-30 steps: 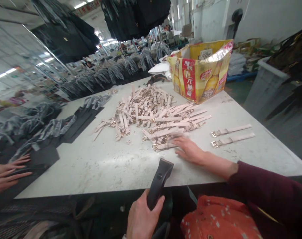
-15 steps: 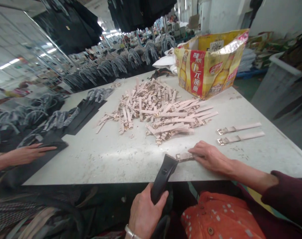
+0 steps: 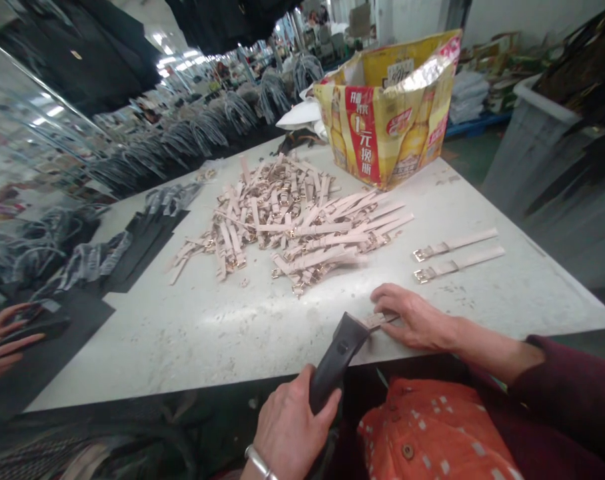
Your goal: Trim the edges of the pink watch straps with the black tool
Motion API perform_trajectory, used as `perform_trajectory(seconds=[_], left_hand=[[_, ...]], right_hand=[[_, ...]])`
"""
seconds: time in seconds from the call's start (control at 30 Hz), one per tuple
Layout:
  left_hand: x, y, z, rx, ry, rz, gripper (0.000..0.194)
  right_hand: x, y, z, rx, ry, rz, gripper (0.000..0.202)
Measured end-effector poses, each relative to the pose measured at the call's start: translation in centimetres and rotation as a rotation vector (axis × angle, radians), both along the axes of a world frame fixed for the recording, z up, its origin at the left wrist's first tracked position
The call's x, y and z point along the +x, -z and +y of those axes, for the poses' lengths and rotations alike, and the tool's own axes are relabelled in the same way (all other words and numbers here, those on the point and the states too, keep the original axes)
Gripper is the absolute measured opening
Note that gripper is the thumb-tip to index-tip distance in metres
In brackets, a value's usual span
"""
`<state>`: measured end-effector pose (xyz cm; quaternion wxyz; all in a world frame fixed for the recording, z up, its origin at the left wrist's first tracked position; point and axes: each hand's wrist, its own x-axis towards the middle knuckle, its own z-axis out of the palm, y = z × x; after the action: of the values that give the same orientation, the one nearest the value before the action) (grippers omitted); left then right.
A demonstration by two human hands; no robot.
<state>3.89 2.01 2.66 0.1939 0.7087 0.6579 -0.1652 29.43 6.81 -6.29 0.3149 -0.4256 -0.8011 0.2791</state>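
My left hand (image 3: 295, 417) is wrapped round a black hand-held tool (image 3: 340, 350), shaped like a hair clipper, with a small button on its face. Its broad head touches or overlaps the near end of a pale pink buckle strap (image 3: 377, 321). My right hand (image 3: 415, 319) pinches that strap against the table, its fingers covering much of it. Beyond this hand, two similar straps (image 3: 460, 263) lie side by side with their gold buckles to the left. A heap of loose straps (image 3: 282, 213) covers the middle of the table.
A yellow beer carton (image 3: 382, 127) stands open at the back of the white table (image 3: 182, 340). On the left, another person's hands (image 3: 7, 340) hold a dark piece beside black bag parts (image 3: 142, 243). A grey bin (image 3: 532, 153) stands to the right.
The camera view has shifted, moving the table scene leftward. The tool's head has come over the strap's buckle end. The other person's hands have drawn back to the left.
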Motion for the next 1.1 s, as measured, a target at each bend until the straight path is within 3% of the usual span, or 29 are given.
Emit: perform_trajectory(seconds=[0.23,0.47,0.8,1.1], left_hand=[[1.6,-1.4,0.8,-0.006,0.095,0.153,0.027],[3.7,-1.3,2.4,0.027,0.134,0.149,0.03],[1.5,-2.7,2.7,-0.005,0.166,0.235,0.028],[4.7,-2.6,3.3,-0.036,0.142,0.24,0.033]], right_hand=[[0.2,0.0,-0.1,-0.02,-0.017,0.013,0.02],[0.4,-0.2,0.1,-0.026,-0.045,0.01,0.022],[0.4,0.1,0.1,-0.015,-0.009,-0.002,0.026],[0.4,-0.3,0.2,-0.026,-0.032,0.006,0.027]])
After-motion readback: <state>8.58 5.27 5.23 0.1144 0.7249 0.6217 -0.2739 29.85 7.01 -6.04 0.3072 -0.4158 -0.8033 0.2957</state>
